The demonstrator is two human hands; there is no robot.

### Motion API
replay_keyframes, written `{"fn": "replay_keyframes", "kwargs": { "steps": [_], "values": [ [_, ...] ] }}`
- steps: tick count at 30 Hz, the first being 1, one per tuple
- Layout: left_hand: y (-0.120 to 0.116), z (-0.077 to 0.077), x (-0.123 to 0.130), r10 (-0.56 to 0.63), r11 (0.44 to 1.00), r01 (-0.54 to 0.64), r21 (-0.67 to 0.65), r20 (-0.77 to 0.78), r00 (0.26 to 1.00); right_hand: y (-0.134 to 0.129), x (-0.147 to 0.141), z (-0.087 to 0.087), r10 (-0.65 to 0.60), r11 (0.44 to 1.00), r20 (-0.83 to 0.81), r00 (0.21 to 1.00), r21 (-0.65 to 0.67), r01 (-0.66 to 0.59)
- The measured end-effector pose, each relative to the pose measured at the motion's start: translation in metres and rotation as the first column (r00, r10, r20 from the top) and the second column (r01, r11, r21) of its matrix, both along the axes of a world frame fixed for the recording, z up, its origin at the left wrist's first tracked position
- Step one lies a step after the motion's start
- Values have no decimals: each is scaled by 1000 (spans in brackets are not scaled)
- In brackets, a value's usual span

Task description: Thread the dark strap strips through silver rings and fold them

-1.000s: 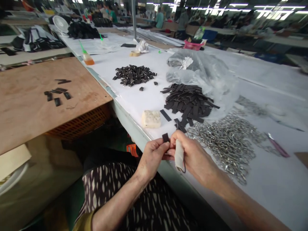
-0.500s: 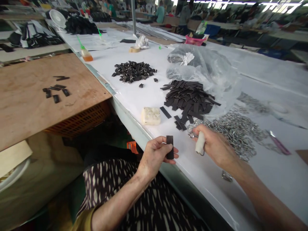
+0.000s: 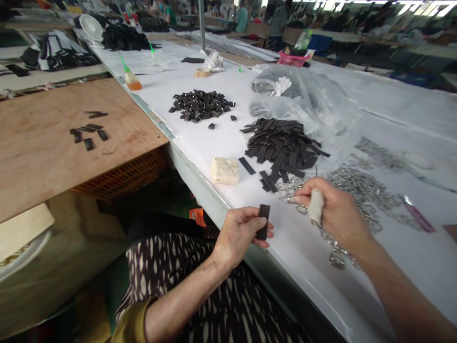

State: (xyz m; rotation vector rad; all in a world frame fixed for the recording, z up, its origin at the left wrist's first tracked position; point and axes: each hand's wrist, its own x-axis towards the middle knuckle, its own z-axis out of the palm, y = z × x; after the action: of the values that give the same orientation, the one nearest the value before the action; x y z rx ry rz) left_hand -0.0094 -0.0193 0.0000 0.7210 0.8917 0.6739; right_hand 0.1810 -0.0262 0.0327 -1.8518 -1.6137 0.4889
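The left hand (image 3: 237,233) is gripping a black strip (image 3: 263,221) upright between the thumb and the fingers, just above the edge of the white-covered counter (image 3: 403,286). The right hand (image 3: 339,214), with a white cloth wrap (image 3: 316,206) around one finger, is curling its fingers over the loose metal rings (image 3: 360,190), but I cannot tell if it is gripping one ring. Just beyond the hands, a white block (image 3: 224,170) and a heap of black strips (image 3: 282,147) are lying on the counter. Farther away are lying a smaller heap of strips with metal parts (image 3: 202,105) and a clear plastic bag (image 3: 303,100).
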Motion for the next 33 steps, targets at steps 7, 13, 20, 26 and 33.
{"fn": "replay_keyframes", "kwargs": {
  "steps": [7, 13, 20, 26, 33],
  "values": [
    [-5, 2, 10, -20, 999, 23, 48, -61, 998, -11, -33, 12, 49, 996, -105, 993, 76, -42],
    [-14, -10, 11, 10, 968, 29, 248, -154, 988, -13, -38, 6, 73, 997, -140, 987, 2, -74],
    [-15, -12, 5, 24, 925, 55, 376, -201, 979, -13, -34, 14, 157, 986, -135, 978, -43, -164],
    [-14, -3, 3, 19, 955, 4, 295, -74, 997, -11, -30, 14, 165, 980, -127, 978, -91, -177],
    [-7, 1, -3, 18, 999, -12, -38, 160, 987, -22, -36, 7, 105, 993, -21, 994, 60, -104]
  ]
}}
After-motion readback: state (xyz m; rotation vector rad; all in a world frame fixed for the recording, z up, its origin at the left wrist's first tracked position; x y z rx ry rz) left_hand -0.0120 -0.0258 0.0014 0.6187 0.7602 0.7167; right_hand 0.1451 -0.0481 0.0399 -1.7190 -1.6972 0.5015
